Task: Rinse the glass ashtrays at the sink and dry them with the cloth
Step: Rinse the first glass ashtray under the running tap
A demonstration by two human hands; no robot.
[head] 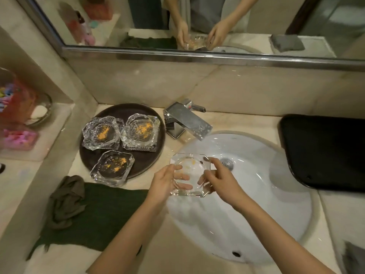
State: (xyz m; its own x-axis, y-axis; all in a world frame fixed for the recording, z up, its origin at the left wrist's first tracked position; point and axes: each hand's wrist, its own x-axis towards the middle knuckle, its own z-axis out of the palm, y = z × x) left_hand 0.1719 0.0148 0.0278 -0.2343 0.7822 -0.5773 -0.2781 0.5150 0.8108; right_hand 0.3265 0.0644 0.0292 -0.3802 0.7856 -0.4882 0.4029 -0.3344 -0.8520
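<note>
I hold one glass ashtray [190, 165] over the left edge of the white sink [276, 204]. My left hand [166, 181] grips its left side with fingers under the glass. My right hand [219, 179] grips its right side, index finger up on the rim. A little orange residue shows inside it. Three more glass ashtrays with orange powder sit on a round dark tray [146, 161]: one at the back left [101, 133], one at the back right [141, 131], one at the front [112, 168]. A crumpled grey-brown cloth [66, 202] lies on a dark green towel [106, 212] left of the sink.
A chrome faucet [185, 120] stands behind the sink; no water shows running. A black tray [324, 149] lies on the counter at the right. A left ledge holds a glass soap dish [42, 110] and colourful items. A mirror [197, 22] spans the back wall.
</note>
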